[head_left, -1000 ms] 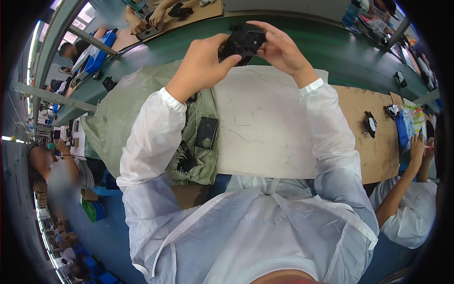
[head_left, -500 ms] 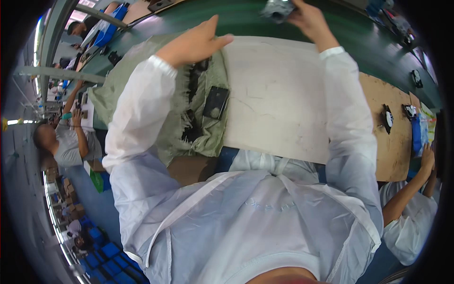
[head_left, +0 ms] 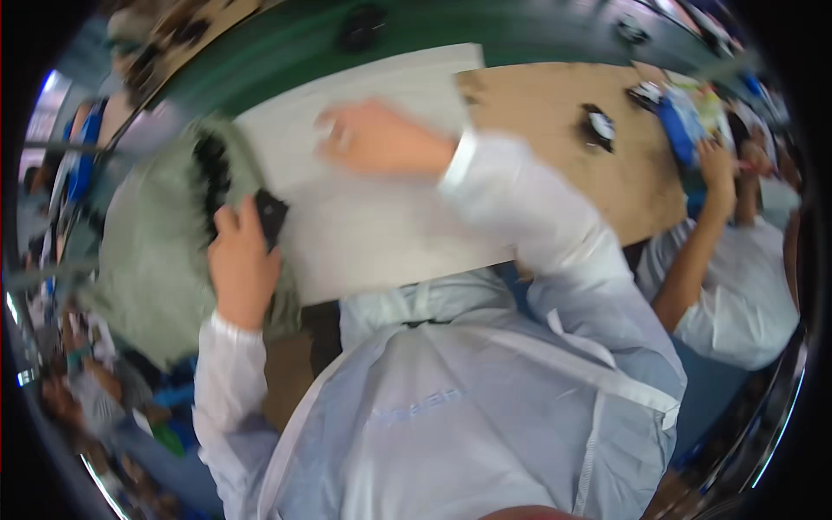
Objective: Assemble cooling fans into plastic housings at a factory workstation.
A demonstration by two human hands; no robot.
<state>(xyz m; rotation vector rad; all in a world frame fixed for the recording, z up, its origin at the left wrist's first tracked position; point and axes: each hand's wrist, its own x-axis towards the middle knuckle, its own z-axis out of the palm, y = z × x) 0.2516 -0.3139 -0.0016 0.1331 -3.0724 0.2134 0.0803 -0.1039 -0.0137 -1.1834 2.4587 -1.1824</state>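
My left hand (head_left: 243, 269) is closed round a flat black part (head_left: 271, 218) at the mouth of a green woven sack (head_left: 152, 234). More black pieces (head_left: 211, 169) show in the sack's frayed opening; the rest of its contents are hidden. Above a white board (head_left: 390, 225) in front of me, my right hand (head_left: 381, 139) is smeared by motion, its fingers pointing left toward the sack. Whether those fingers hold anything cannot be made out. A blurred dark object (head_left: 360, 26) lies beyond the board on the green bench top (head_left: 286, 56).
A brown board (head_left: 537, 130) adjoins the white one on the right, with a black-and-white part (head_left: 598, 127) on it. A co-worker's hand (head_left: 715, 165) is close to a blue package (head_left: 680, 130) at the right. Another dark part (head_left: 633, 30) lies on the far bench.
My left hand has come down to the sack and closed on the black part. The right hand, which held a grey part over the bench, is now over the white board. The view has shifted right.
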